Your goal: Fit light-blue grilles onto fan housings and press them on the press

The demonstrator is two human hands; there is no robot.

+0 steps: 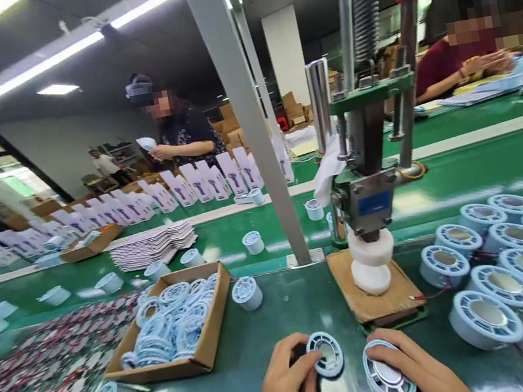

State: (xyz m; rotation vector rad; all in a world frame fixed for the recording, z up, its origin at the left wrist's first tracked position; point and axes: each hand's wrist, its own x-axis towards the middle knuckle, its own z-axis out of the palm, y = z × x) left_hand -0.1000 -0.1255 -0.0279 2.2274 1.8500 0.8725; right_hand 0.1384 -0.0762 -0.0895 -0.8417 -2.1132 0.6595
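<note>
My left hand [285, 382] pinches a light blue spoked ring [340, 362] by its left edge, just above the green work surface. My right hand [423, 369] grips a light blue round housing [372, 383], its fingers over the top and right side. A silvery disc shows in the middle of the housing's spoked face. Ring and housing are apart, with a narrow gap between them. Beyond my hands stands a hand press [376, 197] with white round blocks [372, 276] on a brown board [344, 269].
Left, a cardboard tray [216, 344] holds several blue rings. Wired discs [36, 381] cover the far left. Several finished-looking housings [487, 319] with trailing wires crowd the right. A grey post [247, 111] rises ahead, before a green conveyor [476, 160]. Other people work beyond it.
</note>
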